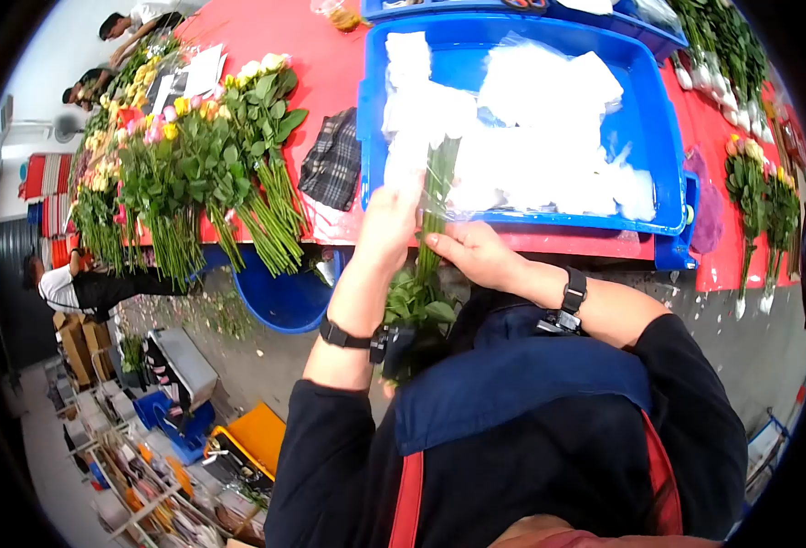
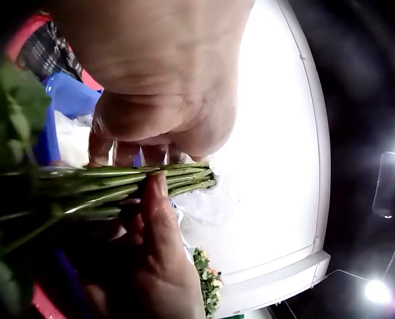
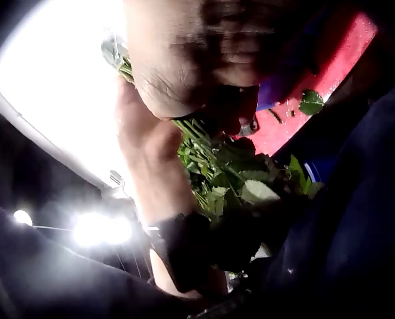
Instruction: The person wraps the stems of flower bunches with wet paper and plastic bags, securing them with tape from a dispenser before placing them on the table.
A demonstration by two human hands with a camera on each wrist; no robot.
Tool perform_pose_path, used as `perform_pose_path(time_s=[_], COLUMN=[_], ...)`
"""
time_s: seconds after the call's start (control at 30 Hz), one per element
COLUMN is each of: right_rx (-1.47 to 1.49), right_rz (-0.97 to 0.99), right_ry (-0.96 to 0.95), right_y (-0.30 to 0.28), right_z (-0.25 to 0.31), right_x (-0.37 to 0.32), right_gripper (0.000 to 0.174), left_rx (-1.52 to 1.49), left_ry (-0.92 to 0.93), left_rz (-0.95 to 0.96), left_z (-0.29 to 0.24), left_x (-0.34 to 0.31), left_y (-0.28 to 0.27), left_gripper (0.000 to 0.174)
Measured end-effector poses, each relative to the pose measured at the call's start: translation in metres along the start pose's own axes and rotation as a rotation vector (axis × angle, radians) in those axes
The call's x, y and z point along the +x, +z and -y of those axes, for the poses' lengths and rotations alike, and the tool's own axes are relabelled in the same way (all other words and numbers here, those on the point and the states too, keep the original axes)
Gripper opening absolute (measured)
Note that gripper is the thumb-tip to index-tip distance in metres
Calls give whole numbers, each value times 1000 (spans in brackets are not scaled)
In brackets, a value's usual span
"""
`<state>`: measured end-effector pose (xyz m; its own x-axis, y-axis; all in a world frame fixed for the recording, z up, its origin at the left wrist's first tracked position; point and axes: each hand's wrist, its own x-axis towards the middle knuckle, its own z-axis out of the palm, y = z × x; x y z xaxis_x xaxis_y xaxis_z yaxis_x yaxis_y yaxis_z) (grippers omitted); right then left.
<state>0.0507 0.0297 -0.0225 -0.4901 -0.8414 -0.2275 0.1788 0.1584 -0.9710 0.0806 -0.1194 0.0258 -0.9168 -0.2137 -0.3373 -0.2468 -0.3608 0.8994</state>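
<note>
A bundle of green stems (image 1: pixel 441 173) stands over the near edge of the blue tray, cut ends away from the body, leaves (image 1: pixel 421 297) toward it; clear film lies around the ends. My right hand (image 1: pixel 483 256) grips the bundle lower down, its thumb (image 2: pixel 159 206) across the stems (image 2: pixel 111 183) in the left wrist view. My left hand (image 1: pixel 392 224) is at the bundle's left side near the cut ends; its fingers (image 2: pixel 126 153) bend down behind the stems, their tips hidden. In the right wrist view, the right hand (image 3: pixel 197 60) covers part of the stems (image 3: pixel 194 129).
The blue tray (image 1: pixel 668 155) holds white sheets (image 1: pixel 549 91). Rose bunches (image 1: pixel 184 173) and a plaid cloth (image 1: pixel 331 160) lie left on the red table (image 1: pixel 330 36); more roses (image 1: pixel 750 192) lie right. A blue tub (image 1: pixel 284 297) stands below the table edge. Other people are at far left.
</note>
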Motion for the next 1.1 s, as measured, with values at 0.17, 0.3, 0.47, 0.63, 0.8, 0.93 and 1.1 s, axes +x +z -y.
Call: perform_pose_path(time_s=[0.17, 0.3, 0.47, 0.63, 0.8, 0.93, 1.1], right_rx=[-432, -121, 16, -681, -665, -939, -296], right_rz=[-114, -148, -396, -434, -119, -665, -605], right_ry=[-434, 235, -13, -280, -106, 297, 215], right_y=[-24, -94, -115, -137, -188, -288, -342], right_z=[-1, 58, 14, -7, -24, -42, -87], right_x=[-24, -85, -119, -171, -238, -303, -316], right_gripper=[35, 35, 20, 14, 19, 22, 12], left_rx=[161, 301, 605, 680, 870, 1154, 1255], left_ry=[52, 146, 143, 135, 62, 85, -90], left_rz=[-11, -79, 27, 197, 135, 240, 527], left_z=[10, 26, 59, 74, 108, 143, 192], left_x=[-24, -20, -17, -23, -37, -41, -37], left_y=[34, 70, 122, 190, 260, 293, 348], left_gripper=[33, 33, 47, 45, 32, 31, 34])
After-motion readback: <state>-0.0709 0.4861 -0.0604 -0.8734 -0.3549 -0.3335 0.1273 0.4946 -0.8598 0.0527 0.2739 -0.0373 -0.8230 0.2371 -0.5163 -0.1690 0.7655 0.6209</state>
